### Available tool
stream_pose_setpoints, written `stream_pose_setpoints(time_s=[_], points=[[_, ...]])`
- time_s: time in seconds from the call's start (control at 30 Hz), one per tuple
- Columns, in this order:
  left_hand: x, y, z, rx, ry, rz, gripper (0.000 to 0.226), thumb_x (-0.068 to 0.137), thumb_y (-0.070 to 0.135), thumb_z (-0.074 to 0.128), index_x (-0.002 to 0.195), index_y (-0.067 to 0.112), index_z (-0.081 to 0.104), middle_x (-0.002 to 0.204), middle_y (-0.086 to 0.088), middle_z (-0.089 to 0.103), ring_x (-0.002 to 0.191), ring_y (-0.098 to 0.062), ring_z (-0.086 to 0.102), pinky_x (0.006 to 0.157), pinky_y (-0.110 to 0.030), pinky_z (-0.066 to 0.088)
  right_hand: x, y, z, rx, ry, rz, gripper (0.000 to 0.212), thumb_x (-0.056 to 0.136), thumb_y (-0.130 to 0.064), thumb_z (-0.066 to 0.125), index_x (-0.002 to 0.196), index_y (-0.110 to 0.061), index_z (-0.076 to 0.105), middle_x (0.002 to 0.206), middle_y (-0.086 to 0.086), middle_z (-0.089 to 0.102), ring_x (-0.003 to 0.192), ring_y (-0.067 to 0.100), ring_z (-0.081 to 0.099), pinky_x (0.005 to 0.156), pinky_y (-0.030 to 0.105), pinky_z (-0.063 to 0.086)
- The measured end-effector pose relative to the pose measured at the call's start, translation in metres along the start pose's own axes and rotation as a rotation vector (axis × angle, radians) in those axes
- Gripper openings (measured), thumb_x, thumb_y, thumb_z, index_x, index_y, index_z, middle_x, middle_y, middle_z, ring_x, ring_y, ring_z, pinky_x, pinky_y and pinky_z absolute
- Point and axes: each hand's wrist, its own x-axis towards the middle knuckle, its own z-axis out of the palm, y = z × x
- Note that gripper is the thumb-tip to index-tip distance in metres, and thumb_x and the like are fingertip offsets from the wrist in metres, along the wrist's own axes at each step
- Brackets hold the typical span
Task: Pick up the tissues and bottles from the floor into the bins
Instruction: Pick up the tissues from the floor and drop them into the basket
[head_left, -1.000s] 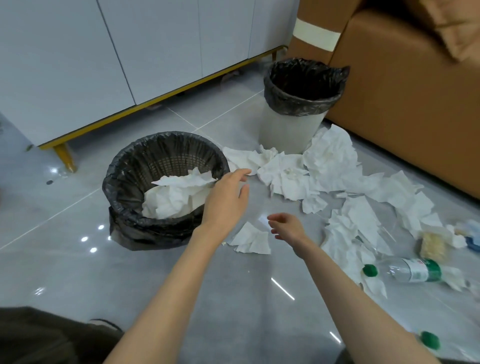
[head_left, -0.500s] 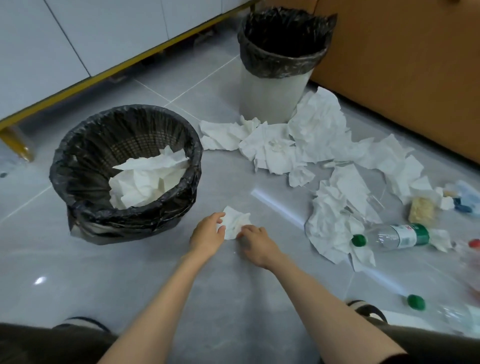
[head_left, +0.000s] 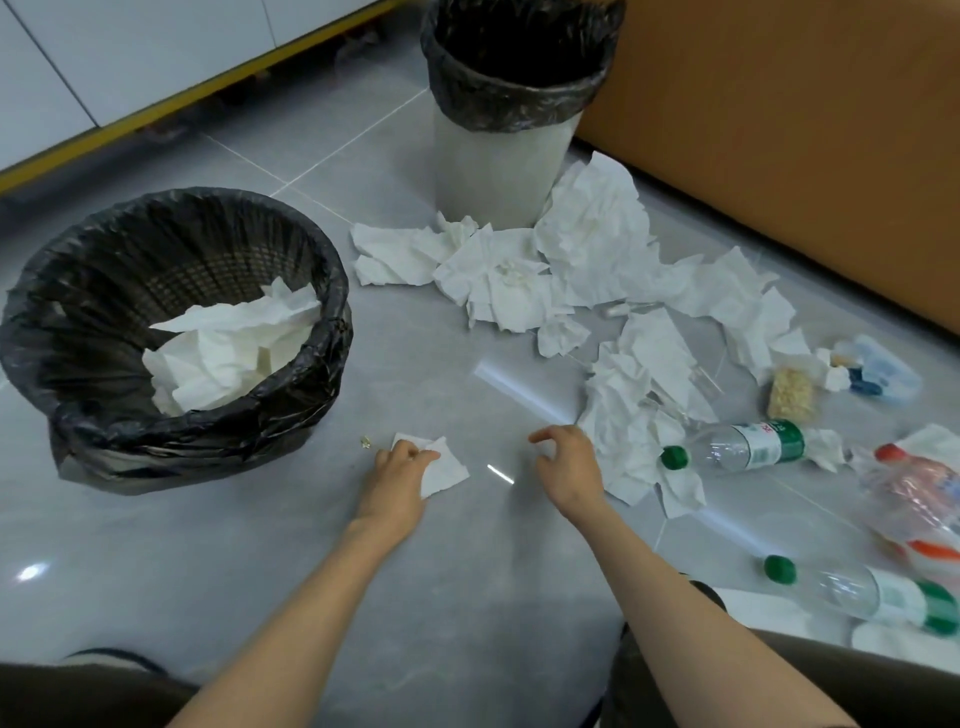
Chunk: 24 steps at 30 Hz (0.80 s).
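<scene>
Pins a small tissue (head_left: 445, 467) to the floor (head_left: 467, 571) with the left hand (head_left: 402, 475), fingertips curled over its near edge and pinching it, probably to bunch the thin sheet up off the glossy tile, too flat to lift otherwise. Holds the right hand (head_left: 569, 465) off to the right, apart from that tissue, fingers loosely bent and gripping nothing, likely ready for the next piece. Works right in front of the low basket bin (head_left: 208, 421), black-lined and already part full of tissues (head_left: 228, 353), hence needing only a short lift up and to the left. Leaves the larger heap of tissues (head_left: 587, 249) spread from the foot of the tall bin (head_left: 498, 161) down toward the bottles. Shows a green-capped bottle (head_left: 743, 444) on its side at the heap's lower edge, touching the paper, and a second bottle (head_left: 857, 592) lying nearer the knees, both untouched by either hand. Suggests a sorting by kind: paper into the low bin, the tall one perhaps meant for bottles, its inside too dark to check. Calls for a light but complete pinch, against losing a loose corner on the way over the rim.
</scene>
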Motion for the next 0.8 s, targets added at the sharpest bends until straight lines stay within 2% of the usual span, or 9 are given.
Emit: stream_pose_setpoints(time_s=[0.1, 0.17, 0.3, 0.4, 0.47, 0.63, 0.73, 0.8], points=[[-0.003, 0.000, 0.003, 0.026, 0.033, 0.026, 0.052, 0.086, 0.010, 0.058, 0.134, 0.026, 0.047, 0.130, -0.002, 0.041, 0.116, -0.024, 0.039, 0.096, -0.031, 0.040, -0.007, 0.023, -0.007, 0.079, 0.151, 0.114, 0.037, 0.085, 0.003, 0.050, 0.118, -0.012, 0.059, 0.131, 0.008, 0.041, 0.120, 0.024, 0.044, 0.089, 0.029, 0.043], [-0.005, 0.001, 0.005, 0.029, 0.056, 0.029, 0.048, 0.086, 0.008, 0.056, 0.132, 0.023, 0.049, 0.128, -0.003, 0.042, 0.116, -0.024, 0.042, 0.093, -0.031, 0.041, -0.013, 0.036, -0.010, 0.078, 0.206, 0.210, 0.040, 0.084, 0.003, 0.051, 0.121, -0.011, 0.055, 0.133, 0.009, 0.038, 0.119, 0.026, 0.043, 0.083, 0.031, 0.044], [-0.007, 0.005, 0.003, 0.027, 0.103, 0.013, 0.039, 0.089, 0.011, 0.049, 0.126, 0.023, 0.052, 0.122, 0.000, 0.050, 0.112, -0.022, 0.047, 0.086, -0.030, 0.042, -0.022, 0.060, -0.012, 0.025, 0.203, 0.285, 0.050, 0.081, 0.007, 0.052, 0.128, -0.010, 0.045, 0.135, 0.012, 0.034, 0.122, 0.030, 0.037, 0.082, 0.034, 0.043], [-0.007, 0.013, -0.002, -0.030, 0.155, 0.014, 0.036, 0.091, 0.014, 0.048, 0.124, 0.022, 0.055, 0.118, 0.000, 0.054, 0.109, -0.023, 0.051, 0.082, -0.032, 0.044, -0.020, 0.068, -0.014, 0.091, 0.218, 0.315, 0.054, 0.080, 0.010, 0.053, 0.131, -0.006, 0.042, 0.132, 0.014, 0.039, 0.117, 0.032, 0.045, 0.090, 0.036, 0.043], [-0.004, 0.021, -0.009, -0.075, 0.185, 0.029, 0.032, 0.092, 0.018, 0.048, 0.122, 0.023, 0.057, 0.115, 0.000, 0.058, 0.106, -0.022, 0.054, 0.080, -0.033, 0.047, -0.016, 0.069, -0.017, 0.151, 0.248, 0.358, 0.047, 0.082, 0.008, 0.053, 0.127, -0.003, 0.045, 0.126, 0.014, 0.047, 0.112, 0.031, 0.050, 0.090, 0.033, 0.042], [0.002, 0.044, -0.031, -0.179, 0.230, 0.078, 0.025, 0.093, 0.023, 0.050, 0.116, 0.024, 0.060, 0.111, -0.001, 0.060, 0.100, -0.022, 0.057, 0.080, -0.037, 0.049, -0.010, 0.074, -0.020, 0.080, 0.223, 0.378, 0.018, 0.083, -0.001, 0.058, 0.100, -0.001, 0.061, 0.100, 0.014, 0.062, 0.087, 0.026, 0.055, 0.070, 0.026, 0.037], [0.004, 0.056, -0.043, -0.212, 0.255, 0.089, 0.027, 0.094, 0.022, 0.049, 0.118, 0.023, 0.060, 0.114, -0.002, 0.060, 0.102, -0.023, 0.057, 0.082, -0.036, 0.048, -0.015, 0.071, -0.021, 0.133, 0.217, 0.388, 0.014, 0.085, -0.005, 0.055, 0.095, -0.006, 0.065, 0.088, 0.009, 0.065, 0.082, 0.025, 0.059, 0.066, 0.026, 0.039], [0.005, 0.060, -0.050, -0.240, 0.269, 0.084, 0.027, 0.094, 0.022, 0.048, 0.118, 0.025, 0.060, 0.115, 0.000, 0.060, 0.101, -0.022, 0.058, 0.078, -0.032, 0.046, -0.017, 0.061, -0.024, 0.185, 0.272, 0.386, 0.009, 0.087, -0.012, 0.054, 0.089, -0.009, 0.062, 0.085, 0.007, 0.065, 0.079, 0.025, 0.059, 0.065, 0.026, 0.039]])
